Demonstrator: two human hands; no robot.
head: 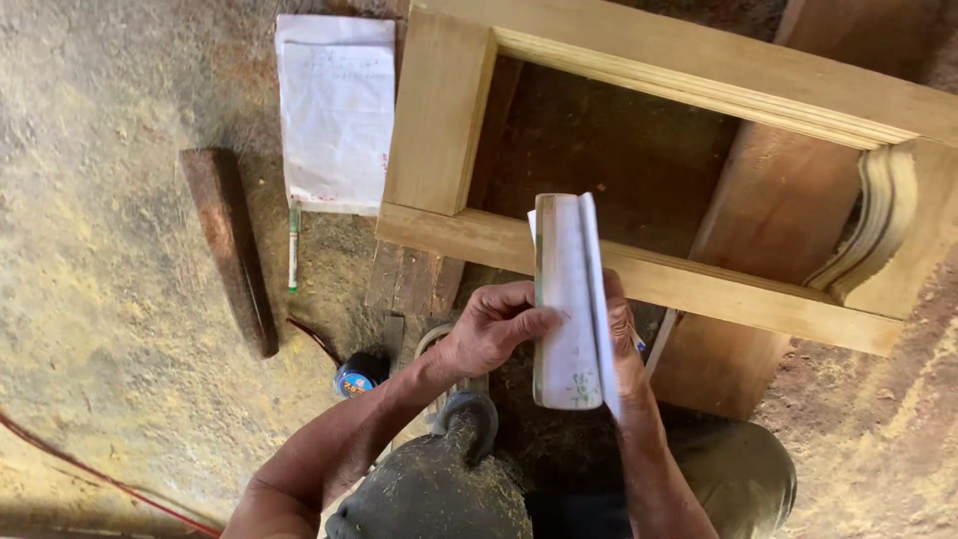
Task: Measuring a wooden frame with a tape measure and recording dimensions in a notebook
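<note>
Both my hands hold a thin white notebook [569,299] with a green edge, seen from its spine, over my lap. My left hand [494,327] grips its left cover, thumb pressed on the face. My right hand [624,344] sits behind the right cover, mostly hidden, with a blue-tipped pen poking out by its fingers. Just beyond the notebook lies a pale wooden frame [439,120] with a curved moulded piece [883,215] at its right corner.
A sheet of white paper [336,110] and a green-and-white pen [293,245] lie on the sawdust floor at the upper left. A dark wooden block [232,250] lies left of them. A small blue-labelled can [357,375] stands near my left forearm. A red cord [90,469] crosses the lower left.
</note>
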